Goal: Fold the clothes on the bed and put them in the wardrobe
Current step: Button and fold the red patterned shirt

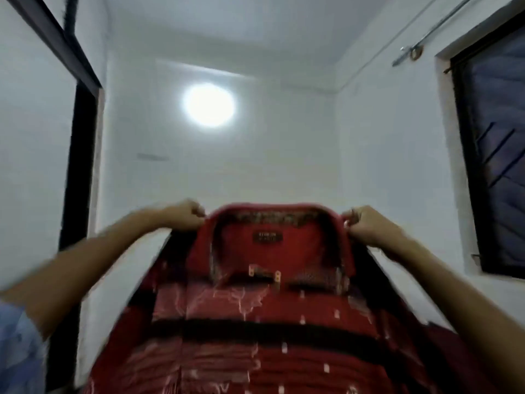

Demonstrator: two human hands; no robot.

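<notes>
Left hand [186, 216] and right hand [362, 224] each pinch a shoulder of a red patterned collared shirt [267, 317], held up.

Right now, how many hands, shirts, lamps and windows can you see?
Hands: 2, the left hand and right hand, each pinching a shoulder of the shirt.
Red patterned collared shirts: 1
Round glowing wall lamps: 1
Dark-framed windows: 1
Total: 5
</notes>
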